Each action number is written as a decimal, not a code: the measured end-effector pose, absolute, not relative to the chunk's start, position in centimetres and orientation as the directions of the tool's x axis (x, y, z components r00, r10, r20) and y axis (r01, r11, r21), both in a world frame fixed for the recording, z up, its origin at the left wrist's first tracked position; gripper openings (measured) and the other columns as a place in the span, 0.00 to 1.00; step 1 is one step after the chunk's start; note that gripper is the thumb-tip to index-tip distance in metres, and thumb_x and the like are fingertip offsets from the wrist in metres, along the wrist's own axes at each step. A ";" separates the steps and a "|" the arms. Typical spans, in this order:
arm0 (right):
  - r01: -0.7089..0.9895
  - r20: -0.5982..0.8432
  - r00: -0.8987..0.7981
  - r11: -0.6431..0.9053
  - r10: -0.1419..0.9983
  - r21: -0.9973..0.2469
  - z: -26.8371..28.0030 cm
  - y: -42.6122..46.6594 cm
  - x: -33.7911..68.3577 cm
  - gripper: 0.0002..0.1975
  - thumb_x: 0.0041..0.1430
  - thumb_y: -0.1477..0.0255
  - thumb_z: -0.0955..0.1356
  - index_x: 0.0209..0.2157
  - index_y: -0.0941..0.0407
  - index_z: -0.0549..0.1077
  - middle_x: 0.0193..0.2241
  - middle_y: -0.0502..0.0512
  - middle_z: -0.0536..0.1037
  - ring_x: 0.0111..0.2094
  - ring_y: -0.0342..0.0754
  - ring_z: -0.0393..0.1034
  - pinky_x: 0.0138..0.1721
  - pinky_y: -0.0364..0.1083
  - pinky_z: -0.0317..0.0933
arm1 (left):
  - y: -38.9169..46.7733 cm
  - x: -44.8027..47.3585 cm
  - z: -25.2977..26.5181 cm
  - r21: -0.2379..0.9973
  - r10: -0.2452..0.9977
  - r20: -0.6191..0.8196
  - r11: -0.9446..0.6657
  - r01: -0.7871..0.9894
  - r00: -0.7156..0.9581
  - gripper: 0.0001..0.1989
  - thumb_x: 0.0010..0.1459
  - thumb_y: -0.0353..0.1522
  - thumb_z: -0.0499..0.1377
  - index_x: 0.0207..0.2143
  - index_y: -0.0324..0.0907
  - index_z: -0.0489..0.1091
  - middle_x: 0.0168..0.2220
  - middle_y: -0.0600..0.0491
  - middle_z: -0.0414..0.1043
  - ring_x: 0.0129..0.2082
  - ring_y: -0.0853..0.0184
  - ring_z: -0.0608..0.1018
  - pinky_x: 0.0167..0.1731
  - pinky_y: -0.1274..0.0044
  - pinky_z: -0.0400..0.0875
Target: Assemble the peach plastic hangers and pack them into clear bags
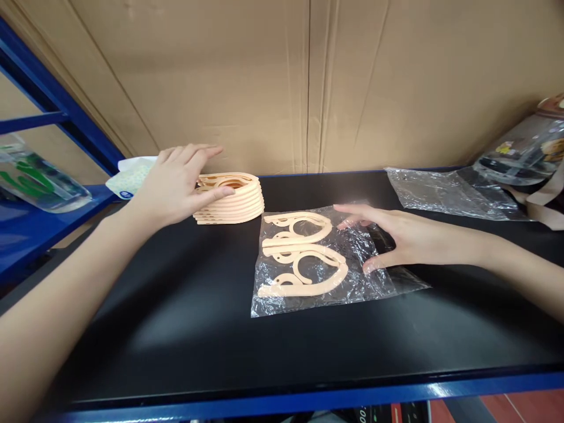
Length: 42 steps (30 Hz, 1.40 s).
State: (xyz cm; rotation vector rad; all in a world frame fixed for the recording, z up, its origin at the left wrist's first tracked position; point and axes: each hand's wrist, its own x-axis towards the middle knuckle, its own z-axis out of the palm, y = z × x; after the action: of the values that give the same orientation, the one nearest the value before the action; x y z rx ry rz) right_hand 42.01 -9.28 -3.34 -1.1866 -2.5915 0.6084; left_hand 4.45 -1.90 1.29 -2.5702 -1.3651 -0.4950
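Observation:
My left hand is at the left end of a neat stack of peach folding hangers. Its fingers stretch out above the stack, and the thumb lies across the near top edge. To the right of the stack, a clear plastic bag lies flat on the black table, with two peach folding hangers inside, one behind the other. My right hand is over the bag's right part, thumb and fingers apart, fingertips at the film. Whether they press on it I cannot tell.
Another clear bag lies at the back right, beside a transparent bottle with a beige strap. A tissue pack and a plastic bottle are at the left, near a blue frame. Cardboard stands behind the black table.

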 end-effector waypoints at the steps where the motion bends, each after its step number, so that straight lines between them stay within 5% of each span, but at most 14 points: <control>1: 0.670 0.029 -0.645 0.583 0.764 -0.459 -3.4 -9.3 42.0 0.48 0.50 0.55 0.71 0.66 0.43 0.43 0.56 0.54 0.69 0.57 0.58 0.63 0.55 0.60 0.59 | -1.5 4.1 1.1 -0.013 0.768 0.372 -0.557 0.830 0.521 0.38 0.59 0.57 0.41 0.63 0.45 0.48 0.62 0.56 0.53 0.59 0.51 0.56 0.61 0.62 0.41; 7: 0.699 0.006 -0.626 0.564 0.780 -0.439 -3.1 -9.6 42.0 0.48 0.49 0.54 0.71 0.66 0.41 0.43 0.56 0.51 0.69 0.56 0.57 0.64 0.55 0.59 0.60 | -0.4 3.1 0.6 0.061 0.781 0.283 -0.594 0.802 0.557 0.41 0.55 0.58 0.45 0.62 0.42 0.53 0.52 0.56 0.63 0.52 0.54 0.62 0.60 0.63 0.42; 13: 0.708 0.018 -0.625 0.576 0.780 -0.409 -2.9 -9.7 42.0 0.47 0.49 0.53 0.70 0.66 0.42 0.45 0.55 0.51 0.71 0.55 0.58 0.65 0.53 0.58 0.62 | -0.3 3.1 0.5 0.042 0.760 0.262 -0.625 0.780 0.595 0.36 0.56 0.58 0.45 0.56 0.43 0.59 0.46 0.54 0.60 0.48 0.57 0.63 0.55 0.66 0.51; 20: 0.737 0.033 -0.606 0.577 0.795 -0.353 -3.0 -9.8 41.7 0.45 0.51 0.50 0.68 0.65 0.44 0.47 0.56 0.51 0.70 0.55 0.57 0.66 0.52 0.56 0.62 | -0.6 3.7 0.5 -0.048 0.722 0.433 -0.580 0.813 0.540 0.39 0.57 0.59 0.43 0.55 0.38 0.60 0.46 0.51 0.60 0.46 0.58 0.65 0.51 0.66 0.59; 25: 0.748 0.020 -0.603 0.574 0.797 -0.333 -2.8 -10.1 41.3 0.43 0.52 0.51 0.68 0.65 0.44 0.48 0.58 0.50 0.67 0.56 0.56 0.64 0.53 0.55 0.61 | -2.2 5.1 0.8 -0.100 0.537 0.688 -0.596 0.797 0.488 0.38 0.55 0.59 0.49 0.54 0.37 0.61 0.47 0.45 0.65 0.44 0.59 0.69 0.44 0.68 0.67; 29: 0.732 -0.008 -0.629 0.588 0.778 -0.344 -2.0 -10.2 41.8 0.40 0.56 0.59 0.67 0.66 0.43 0.46 0.57 0.49 0.69 0.54 0.53 0.66 0.51 0.52 0.62 | -5.0 8.0 0.6 -0.213 0.391 0.648 -0.730 0.649 0.653 0.38 0.53 0.58 0.53 0.51 0.35 0.64 0.44 0.43 0.68 0.39 0.60 0.73 0.37 0.70 0.71; 32: 0.738 0.049 -0.594 0.568 0.803 -0.363 -1.1 -10.3 42.2 0.29 0.60 0.69 0.63 0.63 0.45 0.56 0.44 0.48 0.78 0.41 0.48 0.74 0.41 0.47 0.65 | -7.6 10.7 0.0 -0.262 0.310 0.589 -0.801 0.539 0.747 0.41 0.51 0.60 0.54 0.50 0.32 0.65 0.43 0.40 0.70 0.41 0.57 0.75 0.35 0.69 0.72; 36: 0.703 0.253 -0.428 0.495 0.868 -0.511 0.0 -11.5 40.8 0.15 0.61 0.65 0.63 0.47 0.52 0.73 0.27 0.49 0.78 0.25 0.43 0.69 0.26 0.42 0.59 | -10.1 13.1 -0.9 -0.328 0.224 0.574 -0.818 0.472 0.787 0.41 0.50 0.61 0.52 0.47 0.32 0.66 0.40 0.42 0.72 0.38 0.57 0.77 0.33 0.71 0.72; 42: 0.418 0.002 -0.519 0.256 0.855 -0.872 -0.4 -13.9 37.4 0.14 0.58 0.59 0.67 0.28 0.55 0.73 0.21 0.46 0.68 0.22 0.39 0.61 0.22 0.40 0.53 | -10.6 14.0 -1.4 -0.378 0.163 0.582 -0.813 0.443 0.797 0.41 0.51 0.60 0.52 0.47 0.31 0.67 0.40 0.41 0.71 0.36 0.59 0.76 0.34 0.72 0.71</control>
State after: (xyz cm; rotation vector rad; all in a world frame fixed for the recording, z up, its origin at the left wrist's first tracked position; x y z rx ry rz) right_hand 37.42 -13.88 -0.45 -1.1524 -2.0508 1.1982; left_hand 14.01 -10.58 -1.44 -2.4752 -0.4509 -0.7382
